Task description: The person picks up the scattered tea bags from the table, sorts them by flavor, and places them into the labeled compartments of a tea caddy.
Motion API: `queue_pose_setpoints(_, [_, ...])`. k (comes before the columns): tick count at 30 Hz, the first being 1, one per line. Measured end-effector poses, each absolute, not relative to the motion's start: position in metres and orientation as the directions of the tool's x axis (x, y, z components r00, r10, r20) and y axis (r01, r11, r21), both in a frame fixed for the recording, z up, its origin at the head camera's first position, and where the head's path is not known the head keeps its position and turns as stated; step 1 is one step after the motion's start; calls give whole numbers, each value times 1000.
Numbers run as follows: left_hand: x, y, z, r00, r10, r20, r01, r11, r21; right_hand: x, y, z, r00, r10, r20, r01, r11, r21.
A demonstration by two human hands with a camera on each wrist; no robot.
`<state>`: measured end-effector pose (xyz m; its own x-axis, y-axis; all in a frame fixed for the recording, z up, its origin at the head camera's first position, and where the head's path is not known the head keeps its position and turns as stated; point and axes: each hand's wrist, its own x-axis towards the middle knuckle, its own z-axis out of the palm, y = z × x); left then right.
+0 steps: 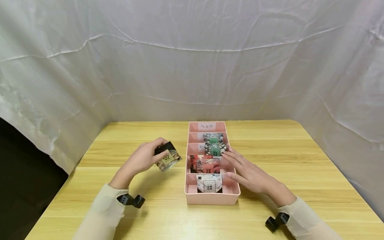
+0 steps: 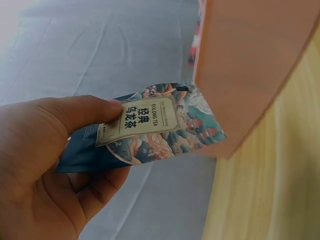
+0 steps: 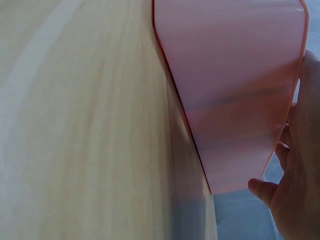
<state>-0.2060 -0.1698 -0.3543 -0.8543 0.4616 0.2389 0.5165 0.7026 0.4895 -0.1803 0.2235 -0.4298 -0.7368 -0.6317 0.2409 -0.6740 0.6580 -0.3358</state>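
My left hand (image 1: 141,159) pinches an oolong tea packet (image 2: 167,125) between thumb and fingers, above the table left of a pink divided box (image 1: 212,199). The packet is dark at one end, with a cream label and a landscape print. At the box's right rim, my right hand (image 1: 251,175) rests with fairly straight fingers and holds nothing. Inside the box, from front to back, are a white tea packet (image 1: 209,184), red packets (image 1: 208,165), a dark green packet (image 1: 215,150) and another green packet (image 1: 213,137). The rearmost compartment has a paper label (image 1: 207,126) and no packet showing.
The box stands lengthwise on a light wooden table (image 1: 264,140). A pale cloth curtain (image 1: 192,73) hangs behind the table and along both sides. Each wrist wears a small black camera (image 1: 131,200) over a cream sleeve (image 1: 100,211).
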Motion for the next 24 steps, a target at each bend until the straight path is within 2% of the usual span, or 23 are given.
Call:
queue_pose_setpoints(7, [-211,-147,-345,-826,458,329,563,647,514,-181,224,-429,-736,-633,242,-676,659,-330])
queue_pose_setpoints(14, [-217,-128,-342,-805,479,350,589,578,565,-181,223,-429,-733,-634,247,-679,654,-335])
queue_pose_setpoints(19, [-223,-120,-343,-812,476,337,575,557,600,-181,222,-430,-736,-631,247,-676,657,-335])
queue_pose_setpoints(24, [-238,-115,-343,-845,427,321,526,561,639,-180,223,-430,-737,-630,245,-674,659,-332])
